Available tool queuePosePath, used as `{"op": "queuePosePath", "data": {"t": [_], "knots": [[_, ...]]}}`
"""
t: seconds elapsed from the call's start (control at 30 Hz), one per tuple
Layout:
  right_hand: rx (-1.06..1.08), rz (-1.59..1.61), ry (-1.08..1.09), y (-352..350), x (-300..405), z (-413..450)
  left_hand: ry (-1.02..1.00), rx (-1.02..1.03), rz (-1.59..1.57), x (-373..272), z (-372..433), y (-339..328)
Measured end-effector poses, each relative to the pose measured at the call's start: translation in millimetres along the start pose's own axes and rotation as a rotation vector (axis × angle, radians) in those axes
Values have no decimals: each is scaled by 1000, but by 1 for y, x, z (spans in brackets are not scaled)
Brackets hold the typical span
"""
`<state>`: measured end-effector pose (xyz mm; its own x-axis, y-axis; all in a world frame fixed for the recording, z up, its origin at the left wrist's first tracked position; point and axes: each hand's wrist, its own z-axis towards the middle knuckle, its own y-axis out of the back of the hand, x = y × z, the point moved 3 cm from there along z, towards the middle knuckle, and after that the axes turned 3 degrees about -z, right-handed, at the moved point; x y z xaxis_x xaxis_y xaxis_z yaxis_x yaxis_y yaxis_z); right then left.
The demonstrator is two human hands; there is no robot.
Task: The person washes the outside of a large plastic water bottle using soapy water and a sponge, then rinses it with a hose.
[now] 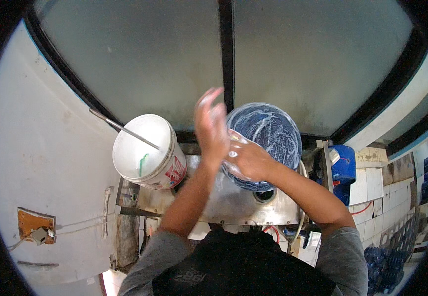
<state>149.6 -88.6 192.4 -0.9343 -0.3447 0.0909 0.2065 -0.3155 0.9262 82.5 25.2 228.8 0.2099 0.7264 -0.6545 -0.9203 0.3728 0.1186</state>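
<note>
A blue round container, seemingly a large water bottle (pixel 269 137), is streaked with white suds and stands on a metal counter (pixel 232 203). At its left side my right hand (pixel 249 159) has suds on it and presses against a small pale thing, perhaps a sponge; the fingers are partly hidden. My left hand (pixel 212 125) is raised beside it, blurred and sudsy, fingers extended, with nothing visible in them. To the left of both hands, a white plastic bucket (pixel 180 161) tilts, with a metal rod (pixel 125 129) leaning out of it and something green inside.
Dark-framed frosted panels (pixel 143 74) rise behind the counter. A round opening (pixel 264 195) lies in the counter near the blue container. A pale hose (pixel 302 211) runs down at the right, near a blue drum (pixel 343 162). An electrical outlet on a board (pixel 36 225) is on the left wall.
</note>
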Motion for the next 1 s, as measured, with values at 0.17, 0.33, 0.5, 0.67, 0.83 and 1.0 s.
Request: {"op": "queuePosePath", "data": {"t": [0.17,0.33,0.5,0.67,0.83,1.0], "knots": [[21,68,-85,-5,-8,23,-359,1072,240,63,36,-86],[371,-174,171,-28,34,16,-385,1239,250,65,30,-99],[32,143,-15,-28,9,15,-452,1161,248,75,25,-100],[273,-145,9,-32,58,3,-398,1205,180,66,26,-93],[-177,-237,76,-16,41,-121,-329,1093,134,62,27,-78],[-836,574,-974,-22,-55,-167,-297,1017,190,57,25,-75]]}}
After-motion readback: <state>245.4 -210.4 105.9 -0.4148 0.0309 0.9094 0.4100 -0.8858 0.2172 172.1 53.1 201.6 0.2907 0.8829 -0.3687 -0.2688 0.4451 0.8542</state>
